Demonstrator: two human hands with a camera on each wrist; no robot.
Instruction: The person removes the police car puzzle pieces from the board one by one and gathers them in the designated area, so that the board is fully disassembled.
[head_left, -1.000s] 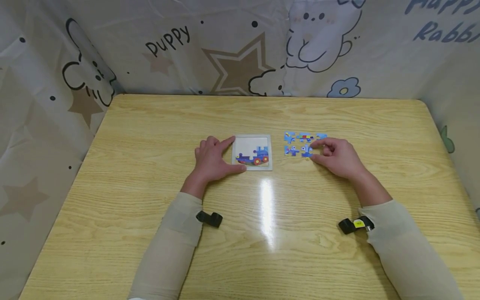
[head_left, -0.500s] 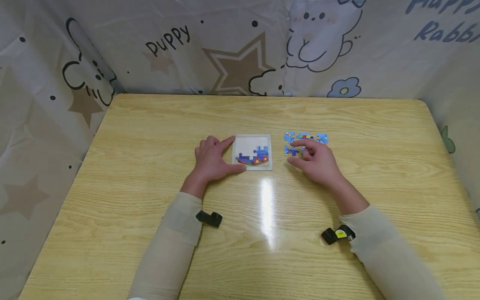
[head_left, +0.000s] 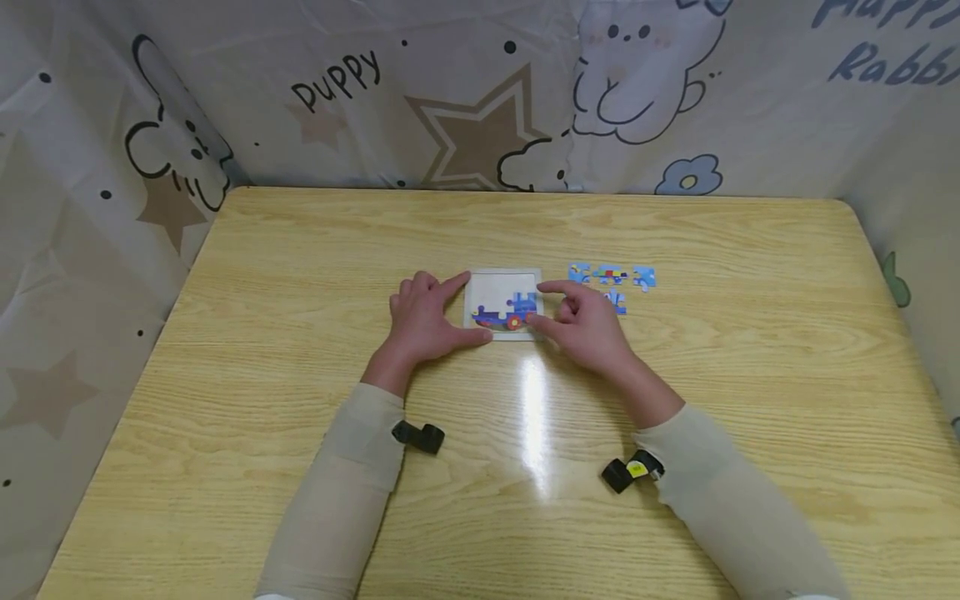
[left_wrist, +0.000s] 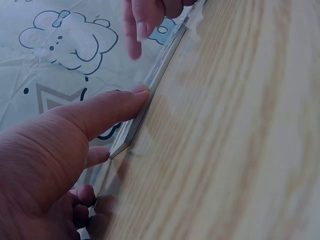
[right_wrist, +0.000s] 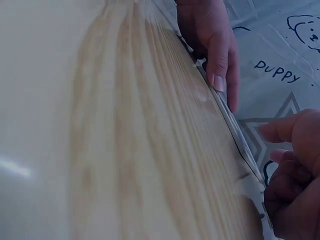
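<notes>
A square white jigsaw puzzle tray (head_left: 501, 337) lies on the table, partly filled with pieces of a blue vehicle with red wheels. My left hand (head_left: 426, 321) holds it at the left, thumb on the near edge and index finger at the far left corner. At its right side is my right hand (head_left: 588, 329), thumb and index finger apart, other fingers curled. The right thumb overlaps the tray's right part; no piece shows between the fingers. Loose blue jigsaw pieces (head_left: 610, 273) lie right of the tray, with another piece (head_left: 617, 302) partly behind the right hand.
The wooden table (head_left: 337, 242) ends at a fabric backdrop (head_left: 450, 50) printed with cartoon animals and stars. Each sleeve carries a black wrist camera (head_left: 420, 437). Light glares off the tabletop below the tray.
My right hand has moved left from the loose pieces to the tray's right edge. The lower-left loose piece no longer shows. My left hand and the tray have stayed put.
</notes>
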